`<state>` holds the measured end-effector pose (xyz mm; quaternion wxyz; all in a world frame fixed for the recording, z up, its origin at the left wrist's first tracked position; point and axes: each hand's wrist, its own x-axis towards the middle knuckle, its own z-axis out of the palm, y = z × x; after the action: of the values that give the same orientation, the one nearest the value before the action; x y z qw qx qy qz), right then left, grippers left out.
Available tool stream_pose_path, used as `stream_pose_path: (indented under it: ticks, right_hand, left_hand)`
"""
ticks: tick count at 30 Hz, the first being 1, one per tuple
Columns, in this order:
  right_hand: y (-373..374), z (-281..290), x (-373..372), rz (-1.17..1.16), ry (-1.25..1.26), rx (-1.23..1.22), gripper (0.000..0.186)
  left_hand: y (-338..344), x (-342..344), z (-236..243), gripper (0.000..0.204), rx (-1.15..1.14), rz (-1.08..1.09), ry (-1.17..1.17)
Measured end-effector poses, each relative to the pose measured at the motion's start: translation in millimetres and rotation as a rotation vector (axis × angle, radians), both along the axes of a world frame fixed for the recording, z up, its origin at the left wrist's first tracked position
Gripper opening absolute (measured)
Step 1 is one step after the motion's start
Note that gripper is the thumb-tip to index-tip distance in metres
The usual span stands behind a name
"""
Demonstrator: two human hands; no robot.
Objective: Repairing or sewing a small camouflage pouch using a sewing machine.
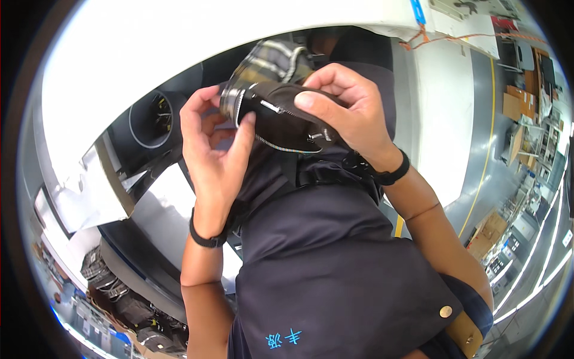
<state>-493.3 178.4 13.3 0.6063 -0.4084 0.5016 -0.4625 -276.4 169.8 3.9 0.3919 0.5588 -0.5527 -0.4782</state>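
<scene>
A small zippered bag (266, 64) in dark plaid cloth with black parts is held up over my lap, near the table's edge. Its zip is undone, and the silver teeth curve around a dark opening. My left hand (212, 143) grips the plaid left side between thumb and fingers. With thumb and fingertips my right hand (353, 107) pinches the black edge on the right. A metal zip pull (272, 106) lies near the upper rim of the opening. The inside of the bag is too dark to make out.
The white table (179, 42) curves across the top. To the left stand a black round bin (143, 128) and a box holding several dark plaid bags (122, 299). An orange cord (454, 39) hangs at the upper right. Cardboard boxes (491, 232) stand farther off on the right.
</scene>
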Motion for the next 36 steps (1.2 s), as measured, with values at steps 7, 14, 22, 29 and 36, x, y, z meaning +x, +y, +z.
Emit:
stream_pose_path:
  ticks: [7,14,22,29,36]
  right_hand:
    - [-4.5,4.8,12.2,-0.221,-0.197,0.022,0.017]
    - [0.3,12.0,33.5,-0.294,-0.367,0.013,0.018]
    - [7.6,25.5,27.9,-0.047,-0.324,0.061,0.019]
    - [20.6,29.5,9.4,0.086,-0.147,0.115,0.016]
    - [29.9,22.4,-1.4,0.063,-0.136,0.105,0.020]
  left_hand:
    - [-2.7,-17.1,-9.7,0.058,-0.052,-0.012,0.006]
    - [15.8,-0.4,-2.0,0.037,0.346,-0.355,0.002]
    - [19.5,45.4,-5.0,0.029,0.565,-0.175,0.155]
    - [9.0,64.1,-1.8,0.024,0.321,0.010,0.093]
    - [-0.5,50.2,-0.2,0.016,0.159,0.063,0.179]
